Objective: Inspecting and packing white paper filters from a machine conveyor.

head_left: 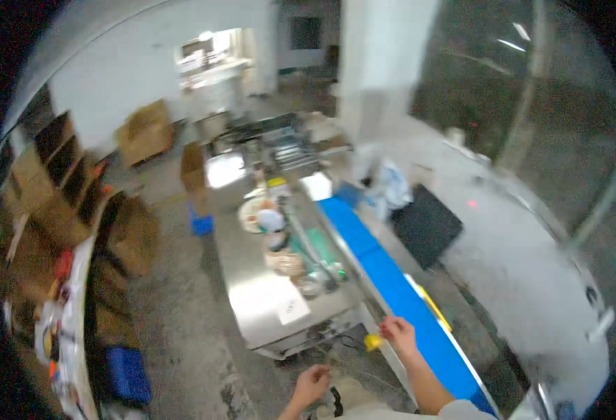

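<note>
My right hand (pixel 399 333) is over the near left edge of a long blue conveyor belt (pixel 374 262), its fingers curled together; whatever they hold, if anything, is too blurred to make out. Just left of those fingers is a small yellow part (pixel 373 341) at the side of the conveyor; whether they touch it I cannot tell. Lower and further left, my left hand (pixel 313 382) hangs in front of my body, below the near end of a steel machine table (pixel 255 301). Its fingers are bent inward, and anything inside them is hidden.
On the steel top lie a white sheet (pixel 293 309), a tape-like roll (pixel 252 213) and a green item (pixel 315 245). A dark board (pixel 427 225) leans beyond the belt. Cardboard boxes (pixel 49 189) and a blue bin (pixel 127 373) stand left, beside a cluttered bench.
</note>
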A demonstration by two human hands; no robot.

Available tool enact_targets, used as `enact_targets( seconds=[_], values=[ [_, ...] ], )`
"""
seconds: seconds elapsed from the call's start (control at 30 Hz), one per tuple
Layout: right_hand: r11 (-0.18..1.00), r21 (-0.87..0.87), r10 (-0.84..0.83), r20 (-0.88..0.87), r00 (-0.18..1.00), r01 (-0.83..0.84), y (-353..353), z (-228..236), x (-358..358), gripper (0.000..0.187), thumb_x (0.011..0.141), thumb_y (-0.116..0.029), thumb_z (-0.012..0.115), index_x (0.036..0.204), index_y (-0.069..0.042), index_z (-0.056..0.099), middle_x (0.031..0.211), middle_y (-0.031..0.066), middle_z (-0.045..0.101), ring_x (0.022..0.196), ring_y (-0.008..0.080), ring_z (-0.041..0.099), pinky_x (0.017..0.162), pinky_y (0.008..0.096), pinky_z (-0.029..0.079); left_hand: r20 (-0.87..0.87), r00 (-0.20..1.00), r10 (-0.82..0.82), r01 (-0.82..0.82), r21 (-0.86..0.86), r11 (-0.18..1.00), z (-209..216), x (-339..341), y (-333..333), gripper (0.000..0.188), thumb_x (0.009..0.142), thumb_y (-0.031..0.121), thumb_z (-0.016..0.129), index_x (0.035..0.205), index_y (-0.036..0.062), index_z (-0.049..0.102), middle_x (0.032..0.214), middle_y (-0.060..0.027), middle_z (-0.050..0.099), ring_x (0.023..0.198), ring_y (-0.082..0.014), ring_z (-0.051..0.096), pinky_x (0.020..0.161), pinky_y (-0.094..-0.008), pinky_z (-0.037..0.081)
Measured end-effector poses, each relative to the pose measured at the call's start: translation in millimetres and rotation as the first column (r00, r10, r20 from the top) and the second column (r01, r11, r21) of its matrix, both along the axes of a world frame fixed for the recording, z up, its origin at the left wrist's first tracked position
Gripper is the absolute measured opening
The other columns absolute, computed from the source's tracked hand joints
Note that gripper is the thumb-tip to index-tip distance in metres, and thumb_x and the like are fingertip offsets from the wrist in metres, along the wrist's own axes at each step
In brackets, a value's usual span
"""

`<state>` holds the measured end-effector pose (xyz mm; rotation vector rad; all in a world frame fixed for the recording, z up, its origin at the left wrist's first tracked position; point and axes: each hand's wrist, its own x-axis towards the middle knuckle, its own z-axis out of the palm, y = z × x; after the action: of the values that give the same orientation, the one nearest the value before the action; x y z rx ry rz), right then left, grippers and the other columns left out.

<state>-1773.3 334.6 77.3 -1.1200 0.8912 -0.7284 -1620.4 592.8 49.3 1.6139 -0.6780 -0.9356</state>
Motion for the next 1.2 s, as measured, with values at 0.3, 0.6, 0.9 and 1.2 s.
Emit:
enact_targets(
  seconds=[0.3, 0.6, 0.9, 1.2],
  values=[
    [0.975, -0.141, -0.191, -0.162, 0.968, 0.169, 118.2, 85.8, -200.9, 0.031, 0.094, -0.021, 0.062, 0.115, 0.002, 0.059, 0.097, 0.0054, 0.065, 0.088, 0.0108, 0.060, 0.075, 0.0283, 0.051, -0.026, 0.876, -0.481, 0.479, -0.068, 0.875, 48.7, -176.6, -17.0, 0.015, 0.087, 0.016, 0.067, 0.090, 0.0015, 0.069, 0.066, 0.0030, 0.058, 0.057, -0.0047, 0.049, 0.051, -0.0213, 0.039],
    [0.675, -0.205, -0.732, -0.068, 0.678, 0.709, 255.9, 70.4, -531.0, 0.029, 0.093, -0.020, 0.063, 0.112, 0.002, 0.062, 0.094, 0.0063, 0.067, 0.087, 0.0116, 0.062, 0.078, 0.0288, 0.051, -0.163, 0.504, -0.848, 0.863, 0.074, 0.499, 67.3, -411.9, -46.7, 0.022, 0.093, 0.024, 0.062, 0.103, 0.0043, 0.064, 0.069, -0.0003, 0.059, 0.057, -0.0068, 0.052, 0.051, -0.0219, 0.041],
    [0.081, -0.634, -0.948, -0.287, -0.137, 0.769, 395.4, 95.6, -937.4, 0.039, 0.092, -0.026, 0.062, 0.117, 0.004, 0.062, 0.112, 0.0163, 0.067, 0.103, 0.0200, 0.062, 0.090, 0.0321, 0.047, -0.296, 0.110, -0.949, 0.988, -0.070, 0.136, 109.9, -735.9, -31.3, 0.037, 0.095, 0.029, 0.059, 0.121, 0.0033, 0.057, 0.099, -0.0108, 0.066, 0.093, -0.0185, 0.065, 0.080, -0.0294, 0.052],
    [0.504, -0.156, -0.815, -0.412, 0.408, 0.849, 382.9, 27.5, -1074.2, 0.060, 0.090, -0.047, 0.060, 0.127, 0.000, 0.058, 0.116, 0.0136, 0.065, 0.108, 0.0219, 0.058, 0.094, 0.0324, 0.044, -0.514, 0.121, -0.849, 0.985, 0.166, 0.040, 42.8, -1017.3, -42.6, 0.045, 0.084, 0.040, 0.072, 0.111, 0.0059, 0.059, 0.105, -0.0060, 0.064, 0.090, -0.0168, 0.062, 0.075, -0.0274, 0.046]
  ],
)
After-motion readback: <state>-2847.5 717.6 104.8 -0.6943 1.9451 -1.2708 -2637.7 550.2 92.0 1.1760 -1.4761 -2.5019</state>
